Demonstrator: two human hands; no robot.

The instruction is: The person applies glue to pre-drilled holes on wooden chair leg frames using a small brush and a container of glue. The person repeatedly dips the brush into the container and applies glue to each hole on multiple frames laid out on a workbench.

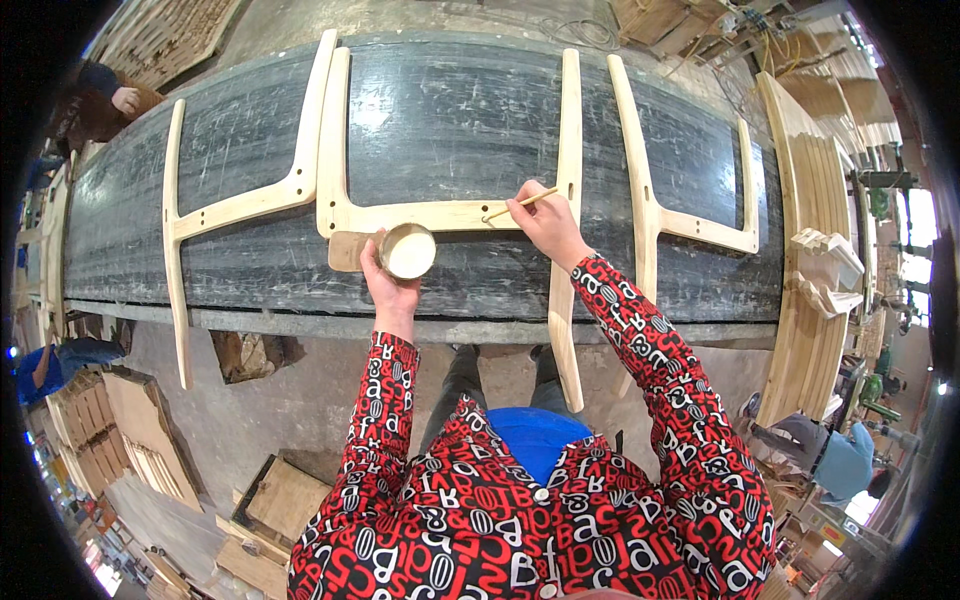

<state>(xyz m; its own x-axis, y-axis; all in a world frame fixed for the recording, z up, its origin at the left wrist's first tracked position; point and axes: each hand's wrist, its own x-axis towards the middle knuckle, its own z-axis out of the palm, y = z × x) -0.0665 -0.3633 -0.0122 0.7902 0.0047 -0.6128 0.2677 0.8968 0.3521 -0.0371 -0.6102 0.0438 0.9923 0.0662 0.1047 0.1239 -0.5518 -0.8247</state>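
While the middle frame, pale wood, lies on the dark table, both bare hands are at its crossbar. Right hand: pinched narrow around a thin stick, positioned over the right part of the crossbar; stick slants leftward, its tip at a pair of small dark holes in the middle frame. Contact of tip with wood: cannot tell. Left hand: curled around a round cup containing a white substance, held on the near side of the middle frame, toward its left corner. A small flat wooden block sits at that same corner, just left of the cup. Right post of the middle frame overhangs the table's near edge. To its left, a second frame, similarly shaped, one post also overhanging; to its right, a third frame. Farther right of the middle frame, at the table's end: long pale boards. Far left of it, beyond the second frame: another person's hand.
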